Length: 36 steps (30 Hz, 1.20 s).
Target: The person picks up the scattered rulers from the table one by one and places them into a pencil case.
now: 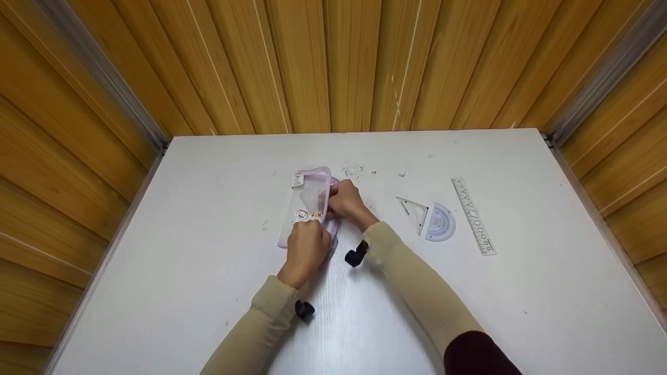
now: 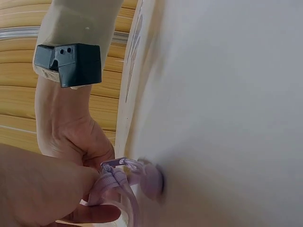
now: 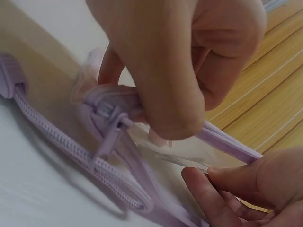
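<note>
Head: lilac-edged pouch (image 1: pixel 308 197) on white table (image 1: pixel 219 208), long axis near-to-far, far end slightly rightward; lettering (image 1: pixel 316 214) too small to read. Left wrist: left hand (image 2: pixel 45 184) pinches lilac edging (image 2: pixel 113 181). Right wrist: right hand (image 3: pixel 163 61) pinching edging beside zip pull (image 3: pixel 108 140).

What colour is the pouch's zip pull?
The zip pull is light purple, clearest in the right wrist view.

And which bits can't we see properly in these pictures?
Fine markings on the ruler and protractor: head view, too small to read.
Part of the purple case at its near end: head view, behind the left grip.
The rest of the case: left wrist view, cut off by the bottom edge.
</note>
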Available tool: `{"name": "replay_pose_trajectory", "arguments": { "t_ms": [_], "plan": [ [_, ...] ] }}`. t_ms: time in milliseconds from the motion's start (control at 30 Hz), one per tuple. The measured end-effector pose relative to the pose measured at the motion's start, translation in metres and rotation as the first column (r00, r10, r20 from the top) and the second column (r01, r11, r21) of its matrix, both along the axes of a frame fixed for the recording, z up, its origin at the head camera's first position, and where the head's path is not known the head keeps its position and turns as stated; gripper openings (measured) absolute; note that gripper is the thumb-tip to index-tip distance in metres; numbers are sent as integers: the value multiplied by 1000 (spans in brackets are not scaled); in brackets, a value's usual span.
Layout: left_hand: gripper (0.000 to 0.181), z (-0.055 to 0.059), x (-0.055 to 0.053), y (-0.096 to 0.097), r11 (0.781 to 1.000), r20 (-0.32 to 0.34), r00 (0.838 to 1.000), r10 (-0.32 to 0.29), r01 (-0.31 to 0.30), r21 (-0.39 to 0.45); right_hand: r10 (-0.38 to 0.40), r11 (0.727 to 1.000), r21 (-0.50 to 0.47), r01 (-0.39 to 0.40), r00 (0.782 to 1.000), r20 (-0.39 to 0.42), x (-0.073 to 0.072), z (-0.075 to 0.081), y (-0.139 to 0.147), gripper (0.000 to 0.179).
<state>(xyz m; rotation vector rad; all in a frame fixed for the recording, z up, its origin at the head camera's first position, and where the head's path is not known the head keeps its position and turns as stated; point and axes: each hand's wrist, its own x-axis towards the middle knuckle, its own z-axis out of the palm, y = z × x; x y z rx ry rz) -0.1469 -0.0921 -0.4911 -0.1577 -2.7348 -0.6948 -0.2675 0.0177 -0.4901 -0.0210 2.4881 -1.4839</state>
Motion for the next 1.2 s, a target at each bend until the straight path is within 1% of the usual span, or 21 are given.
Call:
{"name": "replay_pose_trajectory", "arguments": {
  "t_ms": [33,67,267,400,533,567,800,900,1000,1100,1200],
  "plan": [
    [32,0,0,0,1000,3,1000,-1,1,2,6,1000,20,-6,1000,-14,0,-1,-1,13],
    [32,0,0,0,1000,7,1000,-2,2,4,9,1000,21,-8,1000,-16,0,-1,-2,13],
    [29,0,0,-2,1000,-6,1000,1,-1,2,8,1000,-21,-8,1000,6,0,-3,-8,15],
    [28,-1,1,-2,1000,-44,999,-9,9,-1,27,998,51,-27,1000,-9,0,-2,-10,14],
    [29,-2,2,-2,1000,-76,997,-22,22,-3,54,994,99,-52,998,-14,-1,-1,-10,14],
    [29,-2,2,-2,1000,-77,997,-21,21,-5,56,994,97,-54,998,-10,-1,-1,-10,14],
    [31,-3,1,-2,1000,-41,999,-18,17,-6,44,989,140,-38,998,-45,0,-2,-9,14],
    [29,-3,1,-2,1000,-26,1000,-11,11,-9,44,992,123,-39,998,-35,0,-2,-9,14],
    [23,-3,1,-2,1000,-11,1000,-3,3,-3,43,996,81,-42,999,-9,0,-3,-9,14],
    [23,-4,0,-2,1000,-5,1000,-2,2,-4,53,996,76,-52,999,-9,0,-3,-8,13],
    [22,-3,0,-2,1000,-3,1000,1,-1,0,61,994,91,-58,998,-32,1,-1,-7,14]
  ]
}}
